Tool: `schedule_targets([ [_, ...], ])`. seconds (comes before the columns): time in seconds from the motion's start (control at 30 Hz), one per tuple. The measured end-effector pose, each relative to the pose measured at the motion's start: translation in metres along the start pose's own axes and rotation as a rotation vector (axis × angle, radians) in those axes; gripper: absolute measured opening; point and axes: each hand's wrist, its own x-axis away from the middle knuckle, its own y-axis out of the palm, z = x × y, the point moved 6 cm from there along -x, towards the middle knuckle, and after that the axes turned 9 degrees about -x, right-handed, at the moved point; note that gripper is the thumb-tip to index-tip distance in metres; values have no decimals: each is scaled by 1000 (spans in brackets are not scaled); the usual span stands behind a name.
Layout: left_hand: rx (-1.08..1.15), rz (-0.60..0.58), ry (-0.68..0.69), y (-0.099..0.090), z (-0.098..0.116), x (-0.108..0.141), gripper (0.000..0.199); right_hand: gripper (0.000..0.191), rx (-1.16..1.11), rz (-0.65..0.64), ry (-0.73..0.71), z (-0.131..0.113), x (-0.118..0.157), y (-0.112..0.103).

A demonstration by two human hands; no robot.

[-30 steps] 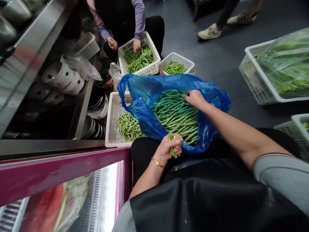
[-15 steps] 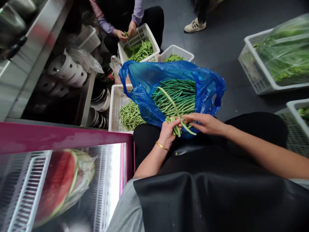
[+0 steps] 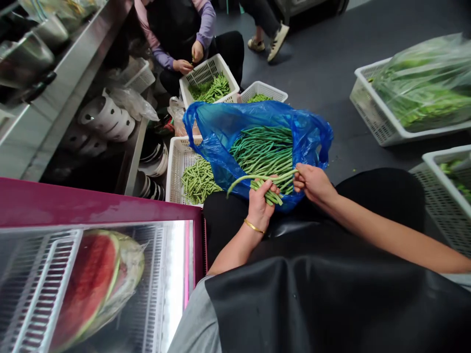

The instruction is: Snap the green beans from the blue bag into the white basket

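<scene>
The left hand (image 3: 262,198) is closed round a bunch of short bean pieces (image 3: 273,198); a loosened grip could spill them, as their ends stick out. The right hand (image 3: 312,182) pinches one end of a long bean (image 3: 253,176) that crosses over the left fingers, so a hard tug might snap it unevenly. Beneath, the blue bag (image 3: 219,157) gapes around whole beans (image 3: 263,147); dropped pieces could mix in, missing the white crate (image 3: 173,171) beside it
</scene>
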Motion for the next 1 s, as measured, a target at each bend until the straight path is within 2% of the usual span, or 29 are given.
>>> schedule_targets([
  [0.07, 23, -17, 47, 3, 5, 2, 28, 46, -160, 50, 29, 3, -7, -1],
  [0.13, 43, -14, 96, 2, 13, 5, 31, 47, -159, 32, 98, 6, -7, -6],
  [0.17, 40, -21, 96, 1, 15, 6, 33, 47, -96, -28, 158, 7, -5, -7],
  [0.27, -38, -108, -20, -4, 13, 6, 32, 40, 233, -351, 322, 6, 7, -6],
  [0.33, -107, -178, -112, -8, 6, 5, 27, 39, 367, -458, 281, -11, 7, -2],
  [0.43, -213, -225, -179, -10, -4, 5, 21, 38, 372, -454, 118, -47, -8, 17],
  [0.53, -317, -230, -231, -9, -12, 10, 21, 28, 362, -455, 71, -58, -20, 37],
  [0.6, -338, -219, -221, -7, -8, 13, 22, 30, 259, -376, 77, -47, -21, 40],
  [0.67, -256, -170, -111, -5, 9, 12, 21, 32, 37, -236, 105, -27, -13, 33],
  [0.73, -109, -66, 41, -9, 34, 7, 21, 35, -192, -126, 142, -4, 2, 25],
  [0.8, -14, 47, 133, -17, 53, -1, 21, 36, -282, -105, 144, 10, 15, 23],
  [0.9, -91, 75, 46, -20, 52, -11, 23, 37, -100, -195, 118, 11, 22, 27],
  [1.0, -316, -27, -87, -14, 31, -10, 25, 36, 230, -314, 57, 5, 16, 31],
])
